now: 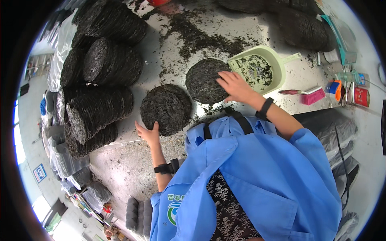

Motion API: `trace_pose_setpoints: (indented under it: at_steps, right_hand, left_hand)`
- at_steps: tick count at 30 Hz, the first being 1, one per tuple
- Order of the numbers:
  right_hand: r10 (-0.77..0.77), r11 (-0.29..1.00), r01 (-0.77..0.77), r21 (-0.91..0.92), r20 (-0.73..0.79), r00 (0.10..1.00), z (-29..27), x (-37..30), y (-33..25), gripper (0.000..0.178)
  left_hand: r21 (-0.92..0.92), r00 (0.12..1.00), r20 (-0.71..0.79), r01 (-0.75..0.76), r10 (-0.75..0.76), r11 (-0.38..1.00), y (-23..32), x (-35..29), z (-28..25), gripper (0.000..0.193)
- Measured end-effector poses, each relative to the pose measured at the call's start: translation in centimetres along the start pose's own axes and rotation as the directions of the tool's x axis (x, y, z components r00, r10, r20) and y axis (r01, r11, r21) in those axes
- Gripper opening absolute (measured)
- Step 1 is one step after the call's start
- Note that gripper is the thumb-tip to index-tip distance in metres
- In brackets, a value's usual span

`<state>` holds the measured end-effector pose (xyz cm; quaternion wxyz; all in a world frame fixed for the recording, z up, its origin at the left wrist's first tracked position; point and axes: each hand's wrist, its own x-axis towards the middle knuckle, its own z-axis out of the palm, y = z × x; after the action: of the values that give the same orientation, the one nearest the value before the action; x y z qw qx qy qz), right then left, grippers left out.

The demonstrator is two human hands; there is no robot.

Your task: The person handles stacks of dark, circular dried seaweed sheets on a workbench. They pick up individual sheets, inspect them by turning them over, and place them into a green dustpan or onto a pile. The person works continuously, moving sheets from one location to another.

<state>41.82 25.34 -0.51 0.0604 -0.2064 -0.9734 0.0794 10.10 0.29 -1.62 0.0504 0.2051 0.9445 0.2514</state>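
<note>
Two round, dark stacks of what looks like dried seaweed sit side by side on the pale table. At the near edge of the left seaweed round (167,107), my left hand (148,134) has its fingers apart, with a fingertip against the rim. My right hand (236,86) lies over the right side of the other seaweed round (205,80), fingers stretched out across its top. Just beyond that hand is a pale green dustpan (277,70) with dark flakes in it.
Thick rolls of the same dark sheets (100,108) are piled along the left. Loose flakes (193,34) litter the table (155,52). A pink-bristled brush (311,95) lies on the right, beside an orange-and-blue tape dispenser (333,88) and a red can (362,96).
</note>
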Motion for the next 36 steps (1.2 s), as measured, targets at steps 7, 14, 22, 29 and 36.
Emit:
trace_pose_setpoints:
  at_steps: [7,14,22,29,36]
  right_hand:
    - [-0.032,0.983,0.070,-0.167,0.219,0.975,3.9,1.7,-1.6,0.089]
    - [-0.230,0.956,0.226,-0.185,0.004,0.973,1.3,0.6,0.9,0.043]
    - [-0.273,0.957,0.225,-0.183,-0.312,0.910,-8.1,0.8,-1.7,0.035]
    - [0.036,0.897,0.112,0.428,-0.322,0.946,-10.8,0.8,-4.3,0.027]
    - [0.065,0.884,0.132,0.448,-0.397,0.915,-9.0,2.0,-5.5,0.007]
  left_hand:
    - [0.291,0.803,0.372,-0.576,0.464,0.764,5.3,-2.6,1.0,0.051]
    - [0.162,0.803,0.444,-0.509,0.398,0.845,5.8,-1.1,0.7,0.048]
    - [-0.551,0.510,0.833,0.796,0.214,0.249,19.0,-2.4,-1.7,0.051]
    - [-0.538,0.496,0.799,0.842,0.340,0.038,21.0,-3.7,0.5,0.035]
    - [-0.701,0.646,0.690,0.709,0.326,0.078,22.8,-6.4,1.0,0.030]
